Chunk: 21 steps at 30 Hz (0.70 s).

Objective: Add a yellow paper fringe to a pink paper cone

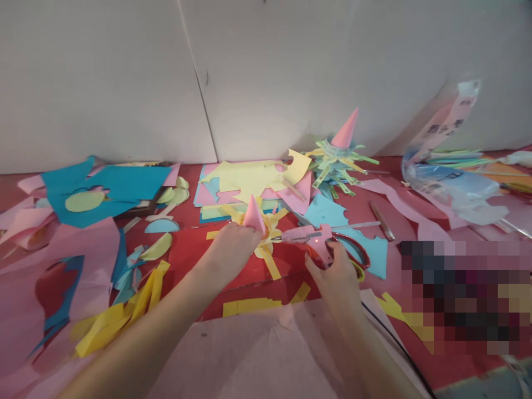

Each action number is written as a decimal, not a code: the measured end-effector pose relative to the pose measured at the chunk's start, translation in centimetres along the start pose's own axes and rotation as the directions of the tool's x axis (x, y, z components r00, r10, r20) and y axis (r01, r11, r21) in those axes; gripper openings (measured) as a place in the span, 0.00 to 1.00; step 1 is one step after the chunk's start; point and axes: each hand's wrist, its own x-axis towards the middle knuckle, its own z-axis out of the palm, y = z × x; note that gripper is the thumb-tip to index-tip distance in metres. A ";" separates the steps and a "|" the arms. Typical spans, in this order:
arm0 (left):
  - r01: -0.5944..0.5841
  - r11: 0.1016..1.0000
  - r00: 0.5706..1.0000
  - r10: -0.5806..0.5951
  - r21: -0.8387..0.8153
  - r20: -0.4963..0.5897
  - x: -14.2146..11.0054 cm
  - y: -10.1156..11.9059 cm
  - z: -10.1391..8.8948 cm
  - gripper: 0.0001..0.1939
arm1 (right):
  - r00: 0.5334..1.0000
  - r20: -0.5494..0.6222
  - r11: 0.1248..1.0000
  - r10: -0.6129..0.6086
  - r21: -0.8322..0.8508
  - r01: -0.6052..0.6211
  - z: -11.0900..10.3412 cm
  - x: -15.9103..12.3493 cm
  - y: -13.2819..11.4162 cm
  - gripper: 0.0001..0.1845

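A pink paper cone [253, 215] stands tip up on a yellow paper piece [272, 260] whose strips spread out like rays. My left hand [235, 249] closes its fingers on the cone's lower left side. In my right hand [336, 274] is a pink glue gun [305, 235], its nozzle pointing left and reaching the cone's base. A small light glows on the gun's body. Just behind it lie scissors [359, 249] with red handles, partly covered by my hand and the gun. Under the yellow piece is a red board [191, 260].
A finished-looking pink cone [346, 130] on fringed green and yellow strips stands by the white wall [291, 72]. Paper sheets [241, 174], yellow strips [124, 321] and blue scraps [326, 210] lie around. A plastic bag [453, 183] is at right; a black cord [399, 343] runs down.
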 end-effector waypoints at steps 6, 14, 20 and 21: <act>-0.023 0.992 0.999 0.019 0.127 0.031 -0.2 0.3 -0.6 0.16 | 0.999 -0.035 1.000 -0.028 0.000 0.028 0.2 -0.1 0.1 0.24; 0.303 0.910 0.746 -0.412 -0.284 -0.523 -0.8 -0.5 -2.3 0.13 | 0.997 -0.073 1.000 0.013 0.015 -0.012 0.1 0.1 0.2 0.26; 0.181 0.828 0.732 -0.474 -0.530 -0.490 0.7 -1.6 0.0 0.23 | 0.993 -0.111 0.999 0.041 0.009 -0.040 -0.2 0.1 -0.3 0.29; 0.171 0.823 0.757 -0.461 -0.541 -0.463 0.9 -1.6 0.4 0.21 | 0.993 -0.106 0.999 0.045 0.006 -0.045 -0.3 0.1 -0.4 0.29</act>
